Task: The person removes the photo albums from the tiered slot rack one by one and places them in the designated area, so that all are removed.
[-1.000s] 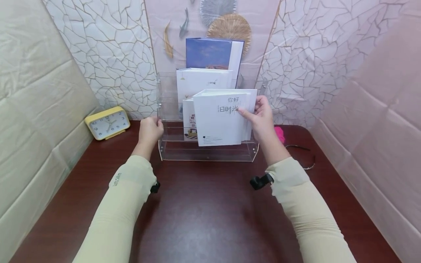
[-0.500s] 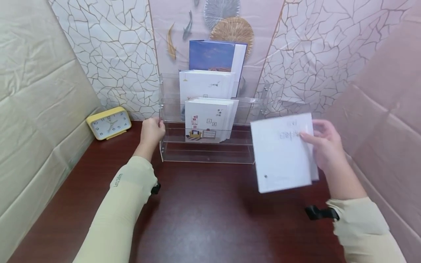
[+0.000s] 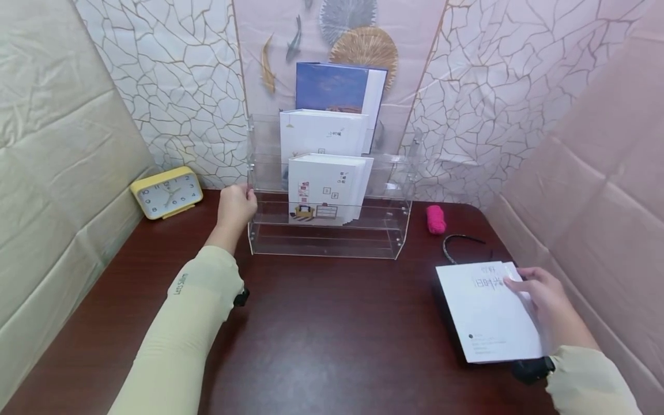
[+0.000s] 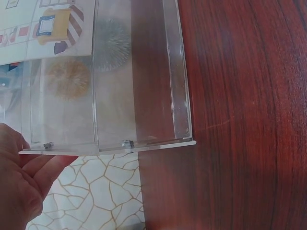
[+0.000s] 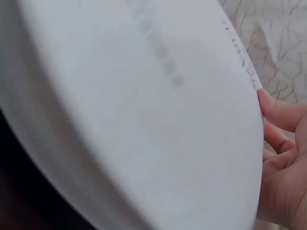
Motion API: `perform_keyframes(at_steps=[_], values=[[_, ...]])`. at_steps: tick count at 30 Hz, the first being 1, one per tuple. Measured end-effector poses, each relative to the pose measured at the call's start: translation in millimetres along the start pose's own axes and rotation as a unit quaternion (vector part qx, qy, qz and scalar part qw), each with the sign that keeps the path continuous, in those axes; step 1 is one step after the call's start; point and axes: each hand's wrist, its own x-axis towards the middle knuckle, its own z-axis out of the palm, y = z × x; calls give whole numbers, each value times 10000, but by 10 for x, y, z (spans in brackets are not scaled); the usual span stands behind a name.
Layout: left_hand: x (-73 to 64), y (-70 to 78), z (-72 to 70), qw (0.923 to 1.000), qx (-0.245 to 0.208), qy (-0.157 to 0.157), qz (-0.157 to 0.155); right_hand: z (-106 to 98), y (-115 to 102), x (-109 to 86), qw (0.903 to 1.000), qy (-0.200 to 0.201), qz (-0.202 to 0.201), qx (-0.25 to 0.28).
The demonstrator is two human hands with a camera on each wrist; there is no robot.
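Observation:
My right hand [image 3: 544, 297] pinches the right edge of a white book [image 3: 490, 311] with dark Chinese lettering, thumb on the cover, low over the right side of the table. In the right wrist view the white cover [image 5: 158, 120] fills most of the picture, with the thumb at its edge. My left hand [image 3: 236, 207] grips the left side panel of a clear acrylic rack [image 3: 327, 245]; the left wrist view shows fingers behind that panel. In the rack stand an illustrated white book [image 3: 324, 184] in front, another white book [image 3: 311, 129] behind it, and a blue book [image 3: 332, 86] at the back.
A yellow alarm clock [image 3: 167, 193] stands at the back left of the dark red-brown table [image 3: 311, 323]. A pink bundle [image 3: 436, 219] lies right of the rack, and a thin dark curved band [image 3: 453, 242] lies just behind the held book. Cloth-covered walls enclose the table.
My right hand has carried the white book out from the front of the rack, rightward and down over the table's right side. The left hand keeps its grip on the rack.

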Motion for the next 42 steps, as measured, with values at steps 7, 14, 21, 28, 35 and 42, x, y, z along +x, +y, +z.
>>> perform_keyframes(at_steps=[7, 14, 21, 28, 35, 42], values=[[-15, -17, -16, 9998, 70, -73, -172, -162, 224, 97, 9977, -163, 143, -646], [14, -13, 11, 9999, 49, -48, -109, -338, 280, 199, 9951, -344, 184, -914], [17, -22, 24, 10000, 48, 35, -9, -324, 379, 300, 9907, -389, 447, -1224], [11, -18, 27, 10000, 65, 65, -9, -284, 448, 315, 9891, -162, 411, -1402], [14, 4, 23, 10000, 44, 22, -60, -212, 426, 269, 9869, 297, 491, -1506], [44, 24, 6, 9999, 115, -63, -99, -187, 435, 299, 9833, 309, 353, -1757]])
